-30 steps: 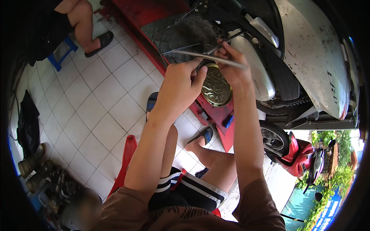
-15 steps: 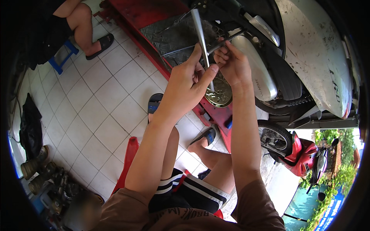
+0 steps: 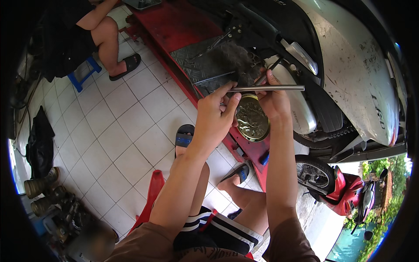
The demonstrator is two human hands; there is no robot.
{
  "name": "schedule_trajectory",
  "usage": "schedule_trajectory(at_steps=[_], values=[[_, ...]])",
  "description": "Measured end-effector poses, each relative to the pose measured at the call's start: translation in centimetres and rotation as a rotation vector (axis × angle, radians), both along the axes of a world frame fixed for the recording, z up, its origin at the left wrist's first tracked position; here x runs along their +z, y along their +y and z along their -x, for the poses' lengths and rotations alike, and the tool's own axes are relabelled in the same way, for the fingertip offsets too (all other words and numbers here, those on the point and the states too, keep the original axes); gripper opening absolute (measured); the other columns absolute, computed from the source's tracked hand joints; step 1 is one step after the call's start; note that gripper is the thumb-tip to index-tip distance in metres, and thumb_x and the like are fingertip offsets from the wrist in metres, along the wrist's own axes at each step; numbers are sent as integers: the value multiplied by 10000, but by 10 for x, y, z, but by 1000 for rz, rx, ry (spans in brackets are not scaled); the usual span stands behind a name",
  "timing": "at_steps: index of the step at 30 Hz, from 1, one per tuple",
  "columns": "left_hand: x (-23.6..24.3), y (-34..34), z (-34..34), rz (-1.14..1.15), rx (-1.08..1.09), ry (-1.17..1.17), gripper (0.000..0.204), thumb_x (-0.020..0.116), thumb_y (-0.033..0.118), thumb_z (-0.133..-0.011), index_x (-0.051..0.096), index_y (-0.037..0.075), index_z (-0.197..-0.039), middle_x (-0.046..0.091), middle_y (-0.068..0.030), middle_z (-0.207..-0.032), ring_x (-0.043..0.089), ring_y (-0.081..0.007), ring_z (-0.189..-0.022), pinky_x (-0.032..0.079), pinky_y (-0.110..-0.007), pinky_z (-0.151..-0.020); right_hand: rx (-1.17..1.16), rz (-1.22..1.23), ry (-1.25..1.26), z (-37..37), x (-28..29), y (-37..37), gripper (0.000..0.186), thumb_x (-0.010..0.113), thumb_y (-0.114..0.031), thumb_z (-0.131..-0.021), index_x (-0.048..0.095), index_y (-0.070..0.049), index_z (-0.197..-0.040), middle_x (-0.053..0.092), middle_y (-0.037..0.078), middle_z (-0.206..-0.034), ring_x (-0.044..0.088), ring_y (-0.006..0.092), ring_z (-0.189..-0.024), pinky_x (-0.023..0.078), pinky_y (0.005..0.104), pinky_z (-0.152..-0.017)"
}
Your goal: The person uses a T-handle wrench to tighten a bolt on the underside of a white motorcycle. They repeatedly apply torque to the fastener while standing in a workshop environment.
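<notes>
A T-handle wrench lies between my hands, with a silver crossbar (image 3: 279, 88) and a darker shaft (image 3: 275, 63) that points up toward the motorcycle's engine side. My left hand (image 3: 214, 111) pinches the crossbar's left end between thumb and fingers. Curled round the shaft near the crossbar is my right hand (image 3: 273, 98), partly hidden by the bar. Where the shaft's far tip ends I cannot tell. Beyond it stands the motorcycle (image 3: 349, 56), with a silver engine cover or muffler (image 3: 303, 120). Below the hands sits a round gold-coloured pan (image 3: 253, 120) with dark liquid in it.
The red lift platform (image 3: 174, 22) carries a textured metal plate (image 3: 187, 59). A person (image 3: 104, 39) sits on a blue stool (image 3: 89, 72) at the far left. A red motorcycle (image 3: 345, 192) stands at right. Metal parts (image 3: 61, 201) pile up at lower left.
The crossbar has turned clockwise from nearly upright to level, pointing right. Both hands have moved down a little and stay on the wrench. The whole view has shifted slightly.
</notes>
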State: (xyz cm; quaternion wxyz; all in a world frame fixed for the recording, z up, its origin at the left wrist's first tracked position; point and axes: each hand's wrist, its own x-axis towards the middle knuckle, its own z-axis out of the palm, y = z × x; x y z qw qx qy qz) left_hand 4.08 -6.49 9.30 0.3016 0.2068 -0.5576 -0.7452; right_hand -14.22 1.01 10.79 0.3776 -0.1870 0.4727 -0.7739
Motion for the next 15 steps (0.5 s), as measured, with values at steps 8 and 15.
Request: schedule_trajectory(at_steps=[8,15], values=[[-35,-6,24,426,251,8,269,575,26,-903,585,-70,-1154,626,-101,-750,596,-107,-558,454,-239,-493,233,-144,59,-37,-14,0,213,633,-203,-914,584,-2,-966,519,16,-676,426,82,-585,325,210,-522],[-8,-17,12,-409,78,189,495,554,193,-931,439,-8,-1369,591,0,-831,472,-55,-607,336,-184,-513,297,-102,49,-33,-10,-5,207,609,-174,-925,581,26,-969,516,7,-669,407,85,-567,324,221,-530]])
